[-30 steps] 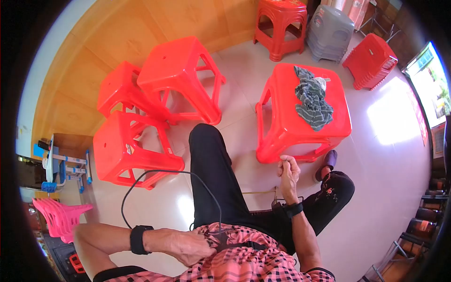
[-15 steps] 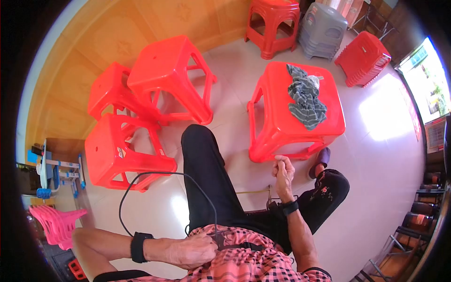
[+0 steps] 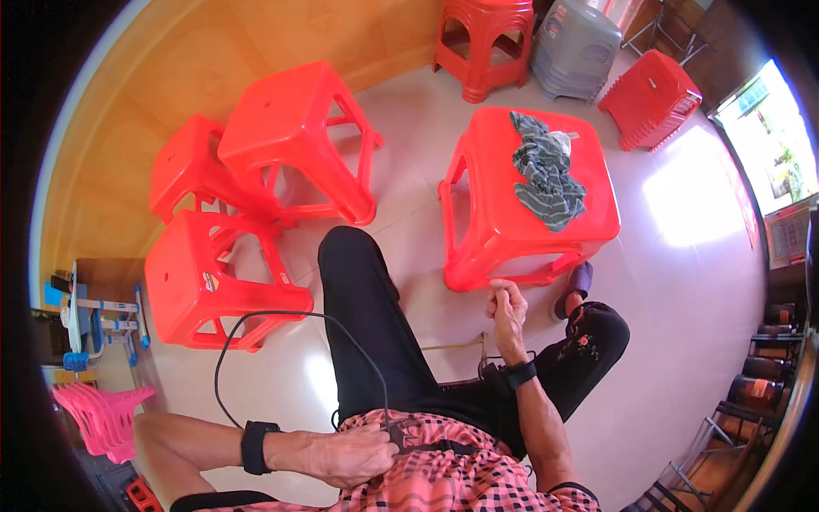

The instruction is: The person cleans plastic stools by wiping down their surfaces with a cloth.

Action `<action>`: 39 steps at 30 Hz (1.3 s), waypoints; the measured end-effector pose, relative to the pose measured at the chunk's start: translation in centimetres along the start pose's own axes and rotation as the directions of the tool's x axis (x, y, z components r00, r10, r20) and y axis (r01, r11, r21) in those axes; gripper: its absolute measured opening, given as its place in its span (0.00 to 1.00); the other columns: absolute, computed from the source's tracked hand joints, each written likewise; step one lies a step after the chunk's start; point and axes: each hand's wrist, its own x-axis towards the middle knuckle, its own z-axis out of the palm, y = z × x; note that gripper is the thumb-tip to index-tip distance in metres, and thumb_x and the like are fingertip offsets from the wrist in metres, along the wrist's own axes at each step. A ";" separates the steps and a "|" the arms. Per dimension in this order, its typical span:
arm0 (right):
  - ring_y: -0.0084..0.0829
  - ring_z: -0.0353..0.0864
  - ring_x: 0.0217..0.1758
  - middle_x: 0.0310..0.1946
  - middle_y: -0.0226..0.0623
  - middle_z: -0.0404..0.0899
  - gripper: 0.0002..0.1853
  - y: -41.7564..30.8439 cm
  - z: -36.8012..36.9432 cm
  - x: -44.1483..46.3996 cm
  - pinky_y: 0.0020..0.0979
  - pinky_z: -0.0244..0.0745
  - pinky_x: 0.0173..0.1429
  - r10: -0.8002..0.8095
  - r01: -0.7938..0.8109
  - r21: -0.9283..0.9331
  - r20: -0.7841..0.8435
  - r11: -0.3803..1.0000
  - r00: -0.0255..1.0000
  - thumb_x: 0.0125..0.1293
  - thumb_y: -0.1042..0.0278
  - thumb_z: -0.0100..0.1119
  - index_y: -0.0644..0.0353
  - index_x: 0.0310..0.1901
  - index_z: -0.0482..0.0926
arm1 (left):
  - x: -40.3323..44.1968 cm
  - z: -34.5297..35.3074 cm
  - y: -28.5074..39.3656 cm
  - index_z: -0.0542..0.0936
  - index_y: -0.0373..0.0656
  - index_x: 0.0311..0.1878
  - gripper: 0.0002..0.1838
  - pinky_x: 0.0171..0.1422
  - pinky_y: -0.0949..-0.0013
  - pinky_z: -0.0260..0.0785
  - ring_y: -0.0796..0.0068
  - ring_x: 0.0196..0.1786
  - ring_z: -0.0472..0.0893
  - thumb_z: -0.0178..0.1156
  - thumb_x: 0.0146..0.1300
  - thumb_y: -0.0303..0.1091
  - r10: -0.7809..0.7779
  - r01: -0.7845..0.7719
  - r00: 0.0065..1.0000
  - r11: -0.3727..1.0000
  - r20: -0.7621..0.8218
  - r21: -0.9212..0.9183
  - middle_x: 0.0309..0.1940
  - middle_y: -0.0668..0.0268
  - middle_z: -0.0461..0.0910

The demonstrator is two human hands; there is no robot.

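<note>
My left hand [image 3: 358, 456] is closed in front of the checked shirt at my waist. Its fingers curl beside a dark item [image 3: 409, 433] on a black strap, and what they grip is hidden. A black cable [image 3: 281, 314] loops up from there over my thigh. My right hand [image 3: 507, 309] is raised in a fist, with nothing showing in it, just below the front edge of a large red plastic stool [image 3: 486, 205]. On that stool lies a crumpled grey striped cloth [image 3: 548, 183], with a small white piece [image 3: 560, 141] beside it.
To the left stand three red stools [image 3: 273, 111]. At the back are a taller red stool [image 3: 485, 43], stacked grey stools [image 3: 577, 47] and a red stack [image 3: 653, 98]. Pink plastic chairs [image 3: 102, 418] are at lower left, dark racks [image 3: 759, 384] at right.
The view has shifted slightly, so the stools sit a little farther left. Both hands keep nearly the same pose, and the cloth stays on the stool.
</note>
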 end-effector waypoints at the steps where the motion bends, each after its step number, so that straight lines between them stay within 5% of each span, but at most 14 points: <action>1: 0.15 0.62 0.19 0.23 0.25 0.68 0.07 0.2 -0.1 0.0 0.20 0.57 0.23 -0.005 0.005 -0.009 0.011 1.000 1.000 0.71 0.71 0.47 0.57 0.40 0.77 | 0.1 0.3 0.5 0.72 0.37 0.31 0.07 0.46 0.60 0.63 0.59 0.41 0.73 0.55 0.53 0.31 -0.067 0.067 0.997 0.998 -0.049 -0.006 0.36 0.56 0.72; 6: 0.15 0.61 0.19 0.23 0.25 0.68 0.07 0.1 0.5 -0.1 0.20 0.55 0.22 0.007 -0.008 0.014 0.012 1.000 1.000 0.70 0.73 0.46 0.58 0.40 0.77 | -0.7 0.3 -0.1 0.71 0.35 0.35 0.09 0.48 0.57 0.64 0.57 0.41 0.73 0.55 0.53 0.30 -0.092 0.074 0.984 0.990 -0.151 -0.119 0.36 0.55 0.70; 8: 0.14 0.60 0.18 0.23 0.25 0.68 0.08 0.3 0.5 0.0 0.20 0.53 0.21 -0.004 0.004 0.019 0.023 1.000 1.000 0.69 0.75 0.45 0.60 0.40 0.76 | -1.5 -0.6 -0.5 0.70 0.31 0.48 0.21 0.55 0.56 0.63 0.53 0.49 0.73 0.57 0.50 0.29 -0.034 0.053 0.996 0.969 0.080 -0.240 0.43 0.52 0.70; 9: 0.14 0.60 0.18 0.23 0.25 0.69 0.08 0.3 0.5 0.0 0.20 0.53 0.20 0.008 -0.009 0.013 0.017 1.000 1.000 0.69 0.75 0.45 0.60 0.40 0.77 | -1.4 -0.4 -0.7 0.70 0.31 0.48 0.21 0.55 0.56 0.63 0.53 0.49 0.73 0.57 0.50 0.29 -0.033 0.052 0.996 0.970 0.079 -0.239 0.43 0.52 0.70; 11: 0.14 0.60 0.18 0.23 0.25 0.69 0.08 0.6 0.3 0.1 0.20 0.54 0.20 0.016 -0.016 0.009 0.010 1.000 1.000 0.69 0.75 0.45 0.60 0.39 0.77 | -1.2 -0.2 -1.3 0.69 0.31 0.45 0.18 0.55 0.56 0.62 0.55 0.47 0.73 0.55 0.50 0.26 -0.084 0.189 0.927 0.947 0.366 -0.262 0.42 0.52 0.68; 14: 0.15 0.63 0.19 0.23 0.24 0.68 0.07 0.9 -0.3 0.3 0.20 0.57 0.22 0.027 -0.026 -0.033 0.025 0.999 0.999 0.70 0.73 0.47 0.57 0.40 0.77 | -0.6 -1.1 -1.1 0.69 0.33 0.41 0.15 0.55 0.57 0.60 0.56 0.46 0.73 0.56 0.49 0.26 -0.129 0.151 0.949 0.987 0.287 -0.055 0.39 0.53 0.68; 21: 0.15 0.61 0.18 0.22 0.25 0.68 0.08 0.4 0.2 0.3 0.20 0.56 0.22 0.055 -0.056 -0.033 -0.027 0.998 0.998 0.69 0.74 0.46 0.58 0.40 0.77 | 0.6 -0.3 -0.5 0.71 0.36 0.41 0.15 0.54 0.57 0.60 0.57 0.46 0.72 0.58 0.49 0.30 -0.145 0.124 0.955 0.988 0.259 0.097 0.37 0.55 0.70; 23: 0.15 0.61 0.18 0.22 0.25 0.68 0.07 0.7 0.2 0.3 0.20 0.56 0.22 0.063 -0.064 -0.041 -0.014 0.997 0.998 0.69 0.74 0.46 0.58 0.39 0.77 | 0.1 1.4 -0.3 0.71 0.36 0.46 0.19 0.55 0.54 0.60 0.57 0.47 0.71 0.58 0.50 0.31 -0.216 0.194 0.965 0.971 -0.152 -0.143 0.37 0.55 0.70; 29: 0.15 0.60 0.18 0.22 0.24 0.68 0.08 0.8 0.2 0.1 0.21 0.56 0.22 0.048 -0.048 -0.017 0.003 0.999 0.999 0.69 0.74 0.47 0.57 0.38 0.78 | -1.5 0.4 -2.0 0.66 0.31 0.54 0.23 0.55 0.54 0.61 0.53 0.48 0.71 0.54 0.53 0.25 -0.015 0.040 0.997 0.924 0.070 -0.380 0.44 0.51 0.68; 30: 0.15 0.61 0.18 0.22 0.24 0.68 0.07 1.1 -0.1 0.3 0.21 0.56 0.21 0.047 -0.047 -0.026 -0.001 0.999 0.999 0.69 0.73 0.47 0.56 0.38 0.78 | -1.5 -0.1 -1.9 0.64 0.30 0.54 0.23 0.53 0.53 0.62 0.52 0.47 0.71 0.52 0.53 0.23 -0.075 0.211 0.955 0.851 0.286 -0.481 0.45 0.49 0.67; 33: 0.15 0.61 0.18 0.22 0.24 0.68 0.07 1.4 -0.2 0.7 0.20 0.57 0.21 0.051 -0.051 -0.046 -0.014 0.998 0.999 0.69 0.72 0.48 0.56 0.38 0.78 | -2.0 0.7 -1.8 0.65 0.30 0.51 0.21 0.51 0.51 0.62 0.52 0.46 0.71 0.53 0.53 0.23 0.005 0.016 0.999 0.836 0.038 -0.549 0.43 0.50 0.67; 34: 0.15 0.62 0.18 0.22 0.24 0.68 0.07 1.4 -0.3 0.7 0.20 0.57 0.21 0.063 -0.065 -0.059 -0.030 0.996 0.998 0.69 0.72 0.48 0.55 0.39 0.78 | -1.9 0.7 -2.2 0.65 0.30 0.51 0.21 0.51 0.51 0.62 0.52 0.46 0.71 0.53 0.53 0.23 0.007 0.014 0.999 0.837 0.036 -0.548 0.43 0.50 0.67; 36: 0.15 0.62 0.18 0.22 0.24 0.68 0.07 1.9 -0.6 0.9 0.20 0.57 0.21 0.069 -0.070 -0.051 -0.027 0.996 0.997 0.69 0.72 0.48 0.55 0.39 0.78 | -1.1 0.2 -2.9 0.67 0.31 0.48 0.19 0.52 0.54 0.63 0.52 0.46 0.71 0.54 0.52 0.24 -0.023 0.148 0.951 0.910 0.309 -0.386 0.41 0.52 0.69; 39: 0.15 0.62 0.18 0.22 0.24 0.68 0.07 1.8 -0.8 0.8 0.19 0.57 0.22 0.086 -0.087 -0.046 -0.022 0.995 0.996 0.69 0.72 0.48 0.56 0.39 0.78 | -0.5 0.2 -2.8 0.69 0.32 0.45 0.18 0.54 0.55 0.62 0.54 0.46 0.71 0.58 0.50 0.28 -0.067 0.105 0.986 0.959 0.150 -0.262 0.39 0.53 0.70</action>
